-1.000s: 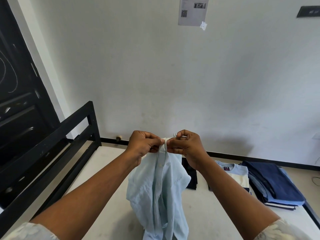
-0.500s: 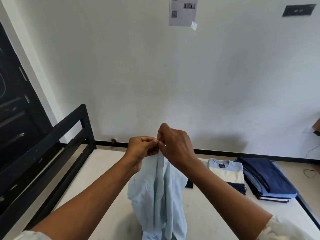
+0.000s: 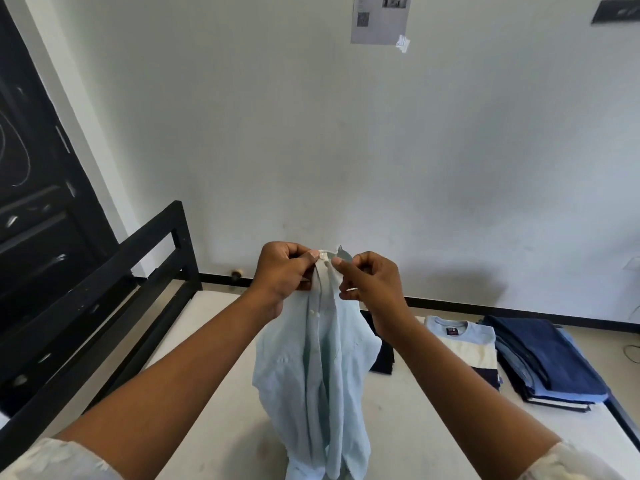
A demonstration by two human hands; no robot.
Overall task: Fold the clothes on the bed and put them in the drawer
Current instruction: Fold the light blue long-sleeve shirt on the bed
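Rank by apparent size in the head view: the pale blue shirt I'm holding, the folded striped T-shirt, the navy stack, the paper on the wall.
1. pale blue shirt, largest, but nearest the camera.
2. navy stack.
3. striped T-shirt.
4. paper, smallest; farthest away and cut by the top edge, so true size is unsure.

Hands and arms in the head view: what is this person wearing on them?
No gloves on the left hand or right hand, and no watch or bracelet shows at the wrists. The forearms are uncovered. The left sleeve and right sleeve, seen in the bottom corners, are pale whitish fabric with a faint mottled pattern.
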